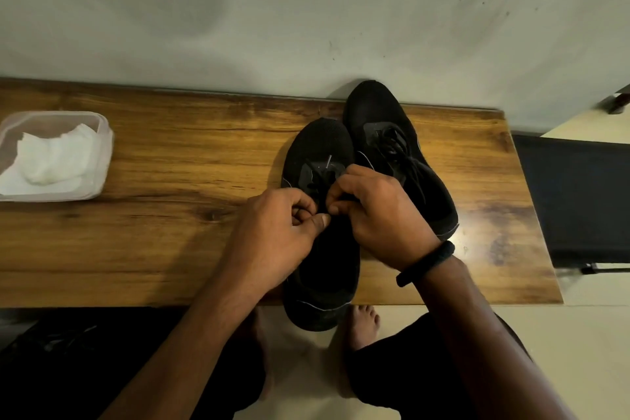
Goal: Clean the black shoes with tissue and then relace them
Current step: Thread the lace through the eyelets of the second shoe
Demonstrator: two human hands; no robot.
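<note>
Our two forearms reached up from the bottom of the view to the nearer black shoe (320, 143), which lay on the wooden table (170, 153) with its heel past the near edge and its toe towards the wall. Our left hand (279, 235) was curled, thumb and forefinger pinching the black lace (318, 177) over the tongue. Our right hand (378, 211), a dark band (426, 262) on its wrist, was curled likewise and pinched the same lace just beside it. The second black shoe (371, 106) lay touching the first on its right, farther back, laces across its tongue. Well apart to the left stood a clear plastic tub (102, 160) holding crumpled white tissue (51, 160).
</note>
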